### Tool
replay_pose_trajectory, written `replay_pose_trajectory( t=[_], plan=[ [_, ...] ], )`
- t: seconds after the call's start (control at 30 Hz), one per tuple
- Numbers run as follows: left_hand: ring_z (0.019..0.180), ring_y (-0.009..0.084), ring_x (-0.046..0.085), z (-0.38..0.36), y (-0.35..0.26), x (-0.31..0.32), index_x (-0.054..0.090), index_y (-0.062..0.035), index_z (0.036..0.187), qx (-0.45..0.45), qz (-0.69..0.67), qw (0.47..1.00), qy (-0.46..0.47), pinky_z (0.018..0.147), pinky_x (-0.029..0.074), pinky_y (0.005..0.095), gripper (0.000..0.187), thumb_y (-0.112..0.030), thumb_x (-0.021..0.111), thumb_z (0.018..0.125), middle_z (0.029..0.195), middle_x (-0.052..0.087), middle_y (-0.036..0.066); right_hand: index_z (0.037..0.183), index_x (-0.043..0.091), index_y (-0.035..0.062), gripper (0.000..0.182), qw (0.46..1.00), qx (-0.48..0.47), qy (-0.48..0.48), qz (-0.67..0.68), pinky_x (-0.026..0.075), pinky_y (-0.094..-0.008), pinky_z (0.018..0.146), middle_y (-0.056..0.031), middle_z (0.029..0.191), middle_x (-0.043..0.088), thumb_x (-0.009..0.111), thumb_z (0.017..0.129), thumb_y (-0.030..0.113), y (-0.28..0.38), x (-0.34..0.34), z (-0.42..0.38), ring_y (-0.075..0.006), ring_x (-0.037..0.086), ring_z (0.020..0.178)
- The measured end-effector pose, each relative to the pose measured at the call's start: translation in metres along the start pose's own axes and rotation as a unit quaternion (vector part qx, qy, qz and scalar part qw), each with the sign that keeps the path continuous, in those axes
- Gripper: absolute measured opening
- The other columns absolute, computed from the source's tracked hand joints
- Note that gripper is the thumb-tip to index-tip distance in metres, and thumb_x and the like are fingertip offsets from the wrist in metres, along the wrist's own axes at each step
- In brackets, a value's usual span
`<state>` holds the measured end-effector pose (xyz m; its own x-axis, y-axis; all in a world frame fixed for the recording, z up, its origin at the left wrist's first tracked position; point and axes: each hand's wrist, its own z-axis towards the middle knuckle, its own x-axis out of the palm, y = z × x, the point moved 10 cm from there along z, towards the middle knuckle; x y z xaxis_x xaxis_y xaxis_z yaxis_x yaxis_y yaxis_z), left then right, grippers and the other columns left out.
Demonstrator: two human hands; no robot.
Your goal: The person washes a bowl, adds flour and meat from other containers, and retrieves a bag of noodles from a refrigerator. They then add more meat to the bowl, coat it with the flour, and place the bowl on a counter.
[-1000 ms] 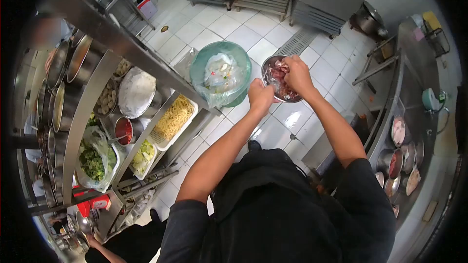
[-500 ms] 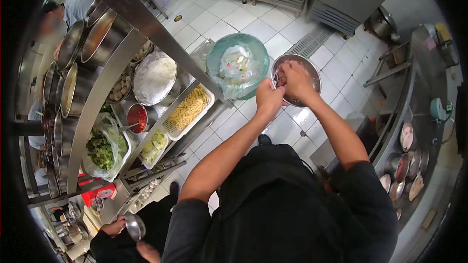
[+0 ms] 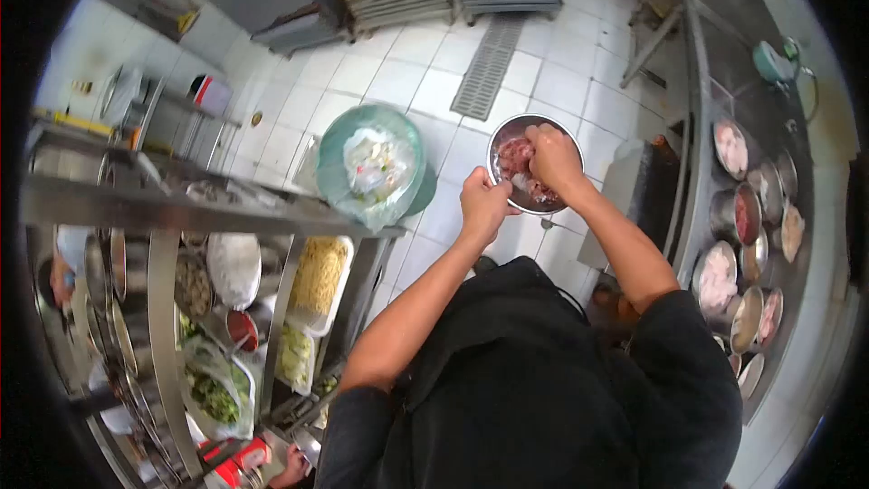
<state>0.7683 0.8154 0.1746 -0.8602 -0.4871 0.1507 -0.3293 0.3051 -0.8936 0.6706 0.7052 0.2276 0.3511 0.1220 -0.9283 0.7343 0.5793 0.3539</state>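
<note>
A round metal bowl [image 3: 536, 118] is held in front of me above the tiled floor. My left hand [image 3: 486, 206] grips its near-left rim, thumb on top and fingers underneath. Inside lies raw reddish meat [image 3: 515, 156] in chunks, with wet, pale patches around it. My right hand [image 3: 554, 158] reaches into the bowl from the right, its fingers curled down onto the meat. Those fingertips are partly hidden, but they appear closed on some of it.
Left of the bowl stands a green bin [image 3: 328, 163] lined with a clear bag. The left shelving holds noodles [image 3: 319, 276], leafy greens [image 3: 215, 397] and red sauce [image 3: 242, 328]. Bowls of meat [image 3: 718, 279] line the right counter. Another person's hand [image 3: 294, 466] shows at lower left.
My view has turned left, so the shelves and bin sit lower and farther left. The left hand has come away from the right hand to the bowl's rim; more meat is visible.
</note>
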Motion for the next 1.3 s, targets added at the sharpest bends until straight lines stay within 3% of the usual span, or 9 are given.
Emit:
replay_pose_trajectory(
  t=[0.17, 0.23, 0.43, 0.47, 0.57, 0.87, 0.97, 1.1, 1.3],
  plan=[
    [0.060, 0.0213, 0.061, 0.019, -0.024, 0.087, 0.035, -0.0062, 0.072, -0.004, -0.014, 0.997, 0.074, 0.048, 0.060, 0.0354, 0.024, 0.007, 0.055, 0.075, 0.073, 0.049, 0.008, 0.118, 0.055, 0.0080, 0.050, 0.993, -0.009, -0.104, -0.044, 0.049, -0.0480, 0.078, -0.0214, 0.102, 0.056, 0.064, 0.068, 0.002, -0.027, -0.099, -0.033, -0.0432, 0.058, 0.085],
    [0.062, 0.0222, 0.063, 0.019, -0.035, 0.117, 0.035, -0.0063, 0.073, -0.005, -0.018, 0.994, 0.110, 0.048, 0.060, 0.0347, 0.023, 0.006, 0.055, 0.076, 0.074, 0.050, 0.009, 0.123, 0.051, 0.0081, 0.056, 0.994, 0.071, -0.073, -0.047, 0.048, -0.0488, 0.082, -0.0234, 0.111, 0.054, 0.065, 0.069, 0.005, -0.059, -0.108, -0.046, -0.0453, 0.058, 0.091],
    [0.062, 0.0204, 0.062, 0.035, -0.023, 0.177, 0.036, -0.0070, 0.072, -0.037, 0.021, 0.980, 0.192, 0.051, 0.060, 0.0357, 0.022, 0.006, 0.053, 0.078, 0.074, 0.051, 0.007, 0.116, 0.052, 0.0036, 0.050, 0.980, 0.158, -0.106, -0.050, 0.053, -0.0465, 0.074, -0.0240, 0.093, 0.062, 0.067, 0.069, 0.003, -0.175, -0.105, -0.030, -0.0435, 0.062, 0.081],
    [0.061, 0.0197, 0.061, 0.043, -0.020, 0.181, 0.036, -0.0072, 0.072, -0.048, 0.016, 0.979, 0.197, 0.052, 0.060, 0.0359, 0.022, 0.006, 0.053, 0.078, 0.074, 0.051, 0.007, 0.118, 0.053, 0.0041, 0.052, 0.977, 0.205, -0.052, -0.004, 0.049, -0.0475, 0.081, -0.0223, 0.106, 0.059, 0.068, 0.068, 0.006, -0.177, -0.111, -0.023, -0.0423, 0.059, 0.096],
    [0.059, 0.0172, 0.058, 0.060, -0.037, 0.201, 0.037, -0.0076, 0.072, -0.035, 0.005, 0.974, 0.225, 0.052, 0.060, 0.0357, 0.021, 0.006, 0.051, 0.077, 0.072, 0.050, 0.005, 0.114, 0.054, 0.0052, 0.051, 0.980, 0.131, -0.123, 0.081, 0.048, -0.0470, 0.082, -0.0205, 0.110, 0.057, 0.070, 0.066, 0.007, -0.152, -0.132, -0.014, -0.0398, 0.056, 0.102],
    [0.056, 0.0161, 0.057, 0.116, -0.054, 0.307, 0.038, -0.0045, 0.069, -0.054, 0.047, 0.941, 0.330, 0.045, 0.058, 0.0304, 0.020, 0.005, 0.054, 0.075, 0.069, 0.046, 0.006, 0.104, 0.055, 0.0064, 0.046, 0.940, 0.286, -0.180, -0.042, 0.047, -0.0474, 0.078, -0.0208, 0.097, 0.056, 0.069, 0.061, 0.000, -0.245, -0.170, -0.010, -0.0419, 0.056, 0.090],
    [0.058, 0.0169, 0.059, 0.107, -0.073, 0.359, 0.039, -0.0038, 0.069, -0.048, 0.047, 0.918, 0.391, 0.045, 0.058, 0.0305, 0.019, 0.005, 0.054, 0.075, 0.073, 0.051, 0.008, 0.117, 0.052, 0.0048, 0.054, 0.920, 0.309, -0.187, -0.152, 0.045, -0.0501, 0.082, -0.0242, 0.100, 0.055, 0.067, 0.066, 0.002, -0.235, -0.213, -0.039, -0.0398, 0.057, 0.094],
    [0.067, 0.0200, 0.062, 0.069, -0.058, 0.412, 0.042, -0.0013, 0.073, -0.076, 0.110, 0.857, 0.497, 0.049, 0.060, 0.0316, 0.014, 0.006, 0.054, 0.074, 0.080, 0.054, 0.010, 0.112, 0.050, 0.0042, 0.048, 0.853, 0.487, -0.172, -0.075, 0.050, -0.0510, 0.074, -0.0242, 0.103, 0.056, 0.066, 0.067, 0.001, -0.292, -0.219, -0.102, -0.0474, 0.061, 0.086],
    [0.066, 0.0198, 0.062, -0.015, -0.035, 0.448, 0.046, -0.0002, 0.078, -0.149, 0.173, 0.776, 0.588, 0.051, 0.060, 0.0310, 0.008, 0.005, 0.052, 0.075, 0.082, 0.057, 0.012, 0.112, 0.055, 0.0012, 0.050, 0.798, 0.534, -0.272, -0.062, 0.051, -0.0478, 0.074, -0.0246, 0.104, 0.057, 0.069, 0.065, 0.004, -0.279, -0.263, -0.212, -0.0425, 0.062, 0.089]
  ],
)
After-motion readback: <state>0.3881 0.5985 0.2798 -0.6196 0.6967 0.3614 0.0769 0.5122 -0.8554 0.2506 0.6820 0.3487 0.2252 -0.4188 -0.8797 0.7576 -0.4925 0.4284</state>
